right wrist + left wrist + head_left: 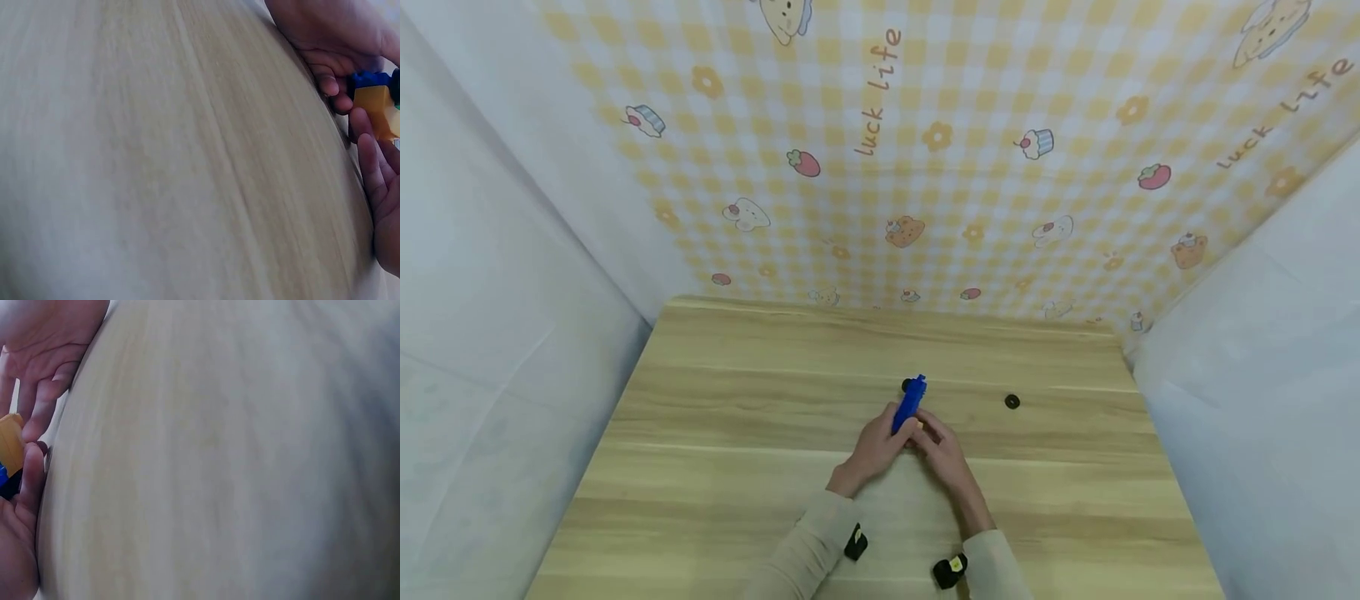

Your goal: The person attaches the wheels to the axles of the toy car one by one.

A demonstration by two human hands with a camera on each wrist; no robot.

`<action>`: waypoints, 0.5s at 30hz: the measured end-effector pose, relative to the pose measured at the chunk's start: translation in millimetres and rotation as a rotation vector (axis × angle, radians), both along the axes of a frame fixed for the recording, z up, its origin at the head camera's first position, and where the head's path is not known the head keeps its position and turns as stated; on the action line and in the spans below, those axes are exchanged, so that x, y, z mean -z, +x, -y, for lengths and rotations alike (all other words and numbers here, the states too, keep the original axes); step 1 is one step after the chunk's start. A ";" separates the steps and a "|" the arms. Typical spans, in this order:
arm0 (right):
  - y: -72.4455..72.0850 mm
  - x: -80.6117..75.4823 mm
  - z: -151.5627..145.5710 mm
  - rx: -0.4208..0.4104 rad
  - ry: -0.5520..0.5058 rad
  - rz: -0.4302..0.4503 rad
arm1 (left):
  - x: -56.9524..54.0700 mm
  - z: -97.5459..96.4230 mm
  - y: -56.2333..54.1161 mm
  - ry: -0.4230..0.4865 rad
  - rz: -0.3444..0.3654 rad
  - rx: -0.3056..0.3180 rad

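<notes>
Pale and wood-grained, the desk (715,500) spreads below. The left hand (872,447) has its grip around a long blue plastic piece (909,404), seemingly to steady it, while the right hand (947,460) pinches the adjoining yellow plastic block (371,109); a small black ring (1012,395) lies apart rightward, perhaps out of the way.

On the table (737,500) lies a ring (1009,403), right of the toy (910,404) — a backdrop (857,200) behind both.

Plastic blue piece (912,400), plastic yellow block (371,107); wood-grain tabletop (737,400)
</notes>
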State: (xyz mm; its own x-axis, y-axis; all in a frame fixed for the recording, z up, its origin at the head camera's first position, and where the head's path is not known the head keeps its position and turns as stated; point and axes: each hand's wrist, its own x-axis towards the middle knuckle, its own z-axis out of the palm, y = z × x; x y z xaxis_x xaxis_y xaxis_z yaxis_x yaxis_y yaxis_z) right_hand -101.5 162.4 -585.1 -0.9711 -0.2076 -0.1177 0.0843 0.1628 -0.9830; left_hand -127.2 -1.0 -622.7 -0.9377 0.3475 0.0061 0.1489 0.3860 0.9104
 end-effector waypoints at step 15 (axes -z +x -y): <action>0.1 16.7 7.0 0.111 -0.020 -0.030 | 3.7 -0.3 0.7 0.290 0.121 -0.086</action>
State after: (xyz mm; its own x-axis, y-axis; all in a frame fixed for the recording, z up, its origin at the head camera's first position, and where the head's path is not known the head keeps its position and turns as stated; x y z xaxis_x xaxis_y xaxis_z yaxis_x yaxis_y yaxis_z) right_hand -101.4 155.4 -601.8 -0.9913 -0.1002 -0.0848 0.0709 0.1346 -0.9884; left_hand -126.5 -0.7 -626.5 -0.9635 0.2670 -0.0201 0.0111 0.1149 0.9933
